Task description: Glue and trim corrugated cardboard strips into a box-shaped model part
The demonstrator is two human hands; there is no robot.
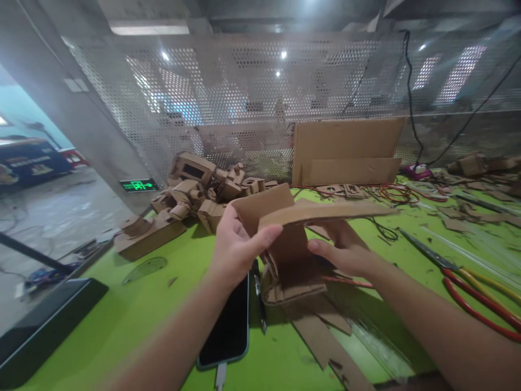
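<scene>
Cardboard piece [290, 255], folded into an open, boxlike shape, is held just to the right of the far end of the phone [228, 331]; whether its lower edge is supported by the green table [122, 309] cannot be told. Its left wall is gripped by the left hand [240, 247], with the thumb pressed on the near side. The right hand [344, 252] is placed beneath the wide flap [325, 213], thumb extended; its fingers are partly hidden, so how firmly anything is gripped there cannot be told. A pen [259, 296] is laid beside the phone's right edge, and a white cable [220, 374] is plugged into its near end. Cardboard strips [315, 331] are scattered to its right, with red-handled scissors [442, 260] set down farther right. Beyond the phone, cardboard models [179, 201] are piled to the left, and a cardboard panel [345, 146] is stood upright to the right.
</scene>
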